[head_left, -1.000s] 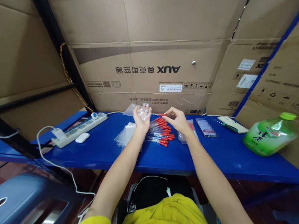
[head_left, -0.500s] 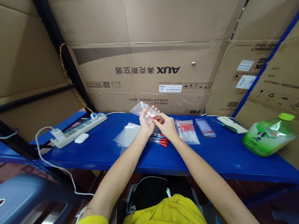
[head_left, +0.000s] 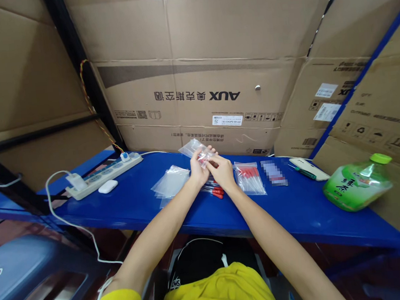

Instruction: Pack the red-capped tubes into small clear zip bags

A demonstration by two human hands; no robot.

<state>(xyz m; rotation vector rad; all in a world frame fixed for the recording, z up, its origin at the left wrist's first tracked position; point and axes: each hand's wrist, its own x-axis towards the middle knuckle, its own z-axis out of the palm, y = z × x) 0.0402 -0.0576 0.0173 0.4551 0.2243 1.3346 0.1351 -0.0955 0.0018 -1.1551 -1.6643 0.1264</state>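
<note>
Holding: my left hand [head_left: 197, 170] and right hand [head_left: 222, 171] gripped one small bag [head_left: 197, 149]
Look: clear, crinkled plastic, red-capped tube [head_left: 207, 158] partly inside

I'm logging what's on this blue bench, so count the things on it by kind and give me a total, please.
Hand-held clear bag, in left hand and right hand: 1
Filled bag of red-capped tubes: 1
Heap of empty bags: 1
Loose tube pile: 1
Power strip: 1
Green bottle: 1
Total: 6
</note>
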